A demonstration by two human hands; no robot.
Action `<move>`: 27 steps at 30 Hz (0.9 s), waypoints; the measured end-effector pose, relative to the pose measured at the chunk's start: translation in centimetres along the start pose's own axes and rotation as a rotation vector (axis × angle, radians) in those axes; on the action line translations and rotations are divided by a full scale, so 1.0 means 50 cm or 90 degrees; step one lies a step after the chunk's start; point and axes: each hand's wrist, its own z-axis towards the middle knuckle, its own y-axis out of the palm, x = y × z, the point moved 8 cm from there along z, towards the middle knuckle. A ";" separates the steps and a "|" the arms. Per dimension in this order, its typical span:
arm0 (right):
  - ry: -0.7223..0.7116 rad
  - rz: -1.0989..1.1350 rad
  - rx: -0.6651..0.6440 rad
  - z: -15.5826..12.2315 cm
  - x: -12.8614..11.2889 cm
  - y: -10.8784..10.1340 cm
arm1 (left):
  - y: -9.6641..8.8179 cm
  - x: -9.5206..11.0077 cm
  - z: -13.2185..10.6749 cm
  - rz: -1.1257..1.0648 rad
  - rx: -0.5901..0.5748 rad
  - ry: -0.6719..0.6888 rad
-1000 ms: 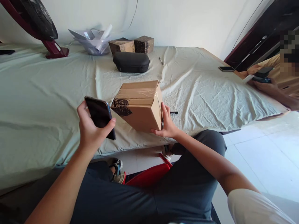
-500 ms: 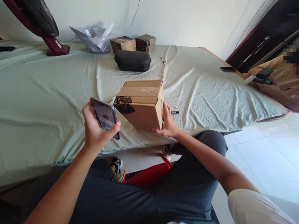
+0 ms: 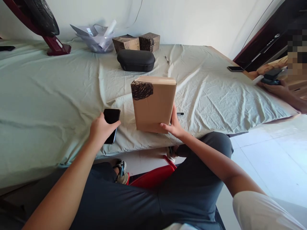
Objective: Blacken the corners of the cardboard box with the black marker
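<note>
A smartphone (image 3: 111, 115) with a dark screen is gripped at its sides by my left hand (image 3: 102, 129), low at the front of the cloth-covered table. To its right, a brown cardboard box (image 3: 154, 107) is tilted with its broad side facing me; black scribble covers its upper left corner. My right hand (image 3: 175, 126) holds the box at its lower right edge, thumb on the front and the other fingers partly hidden behind it. Just past that hand lies a black marker (image 3: 180, 113), partly covered.
Behind stand a black zip case (image 3: 136, 60), two small scribbled boxes (image 3: 126, 43), a clear plastic basket (image 3: 102, 48) and a fan (image 3: 59, 49). A pen (image 3: 167, 59) lies on the wrinkled cloth. At right, another phone (image 3: 235, 68) lies near another person's hand (image 3: 273, 88) holding a dark device.
My left hand has lowered the phone to the table, and its lit screen is now dark. The box has been turned and tipped, so its broad side faces me.
</note>
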 end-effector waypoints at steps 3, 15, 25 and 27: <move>0.041 0.127 0.040 -0.002 0.003 -0.005 | 0.022 -0.020 0.022 0.080 0.018 -0.018; 0.118 0.292 0.052 -0.008 0.033 0.002 | 0.026 -0.037 0.083 -0.027 0.127 0.004; 0.261 0.395 -0.105 -0.005 0.039 0.043 | 0.038 0.118 -0.070 -0.393 0.064 0.616; 0.255 0.374 -0.153 -0.006 0.047 0.043 | 0.035 0.118 -0.099 -0.388 0.062 0.656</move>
